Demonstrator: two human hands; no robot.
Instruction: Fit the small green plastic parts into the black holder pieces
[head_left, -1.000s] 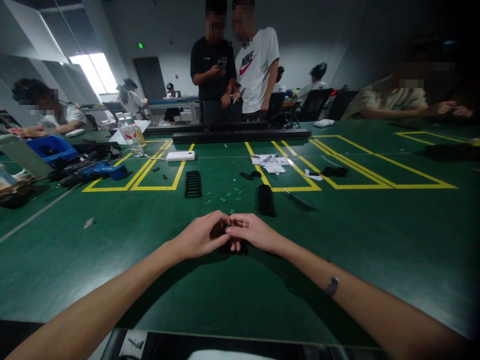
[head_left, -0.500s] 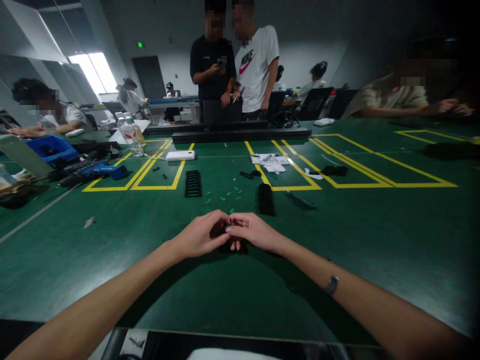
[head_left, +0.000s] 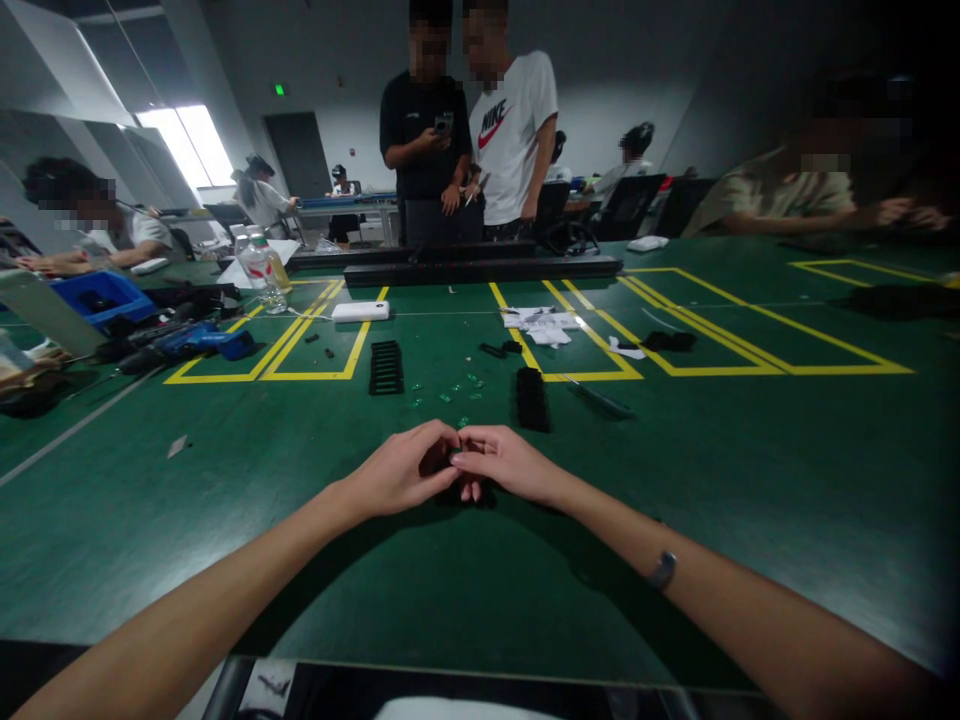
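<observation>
Above the near part of the green table (head_left: 480, 580), my left hand (head_left: 409, 465) and my right hand (head_left: 506, 462) meet fingertip to fingertip. Both are closed, with thumbs and fingers curled around a small dark piece (head_left: 456, 453) that is mostly hidden; its kind does not show. Just beyond the fingers lie several small green pieces (head_left: 446, 398), like tiny circuit boards. A black slotted rack (head_left: 386, 368) lies to their left. On the right is a black block-shaped stack (head_left: 532, 400), with a screwdriver-like tool (head_left: 600, 397) beside it.
Crumpled white paper (head_left: 544, 325) and a white power bank (head_left: 361, 312) lie farther back. Long black bars (head_left: 484, 270) cross the table's far side. At left are a bottle (head_left: 266, 275), a blue bin (head_left: 101, 297) and a blue power drill (head_left: 187, 342). Two people stand opposite; others sit around.
</observation>
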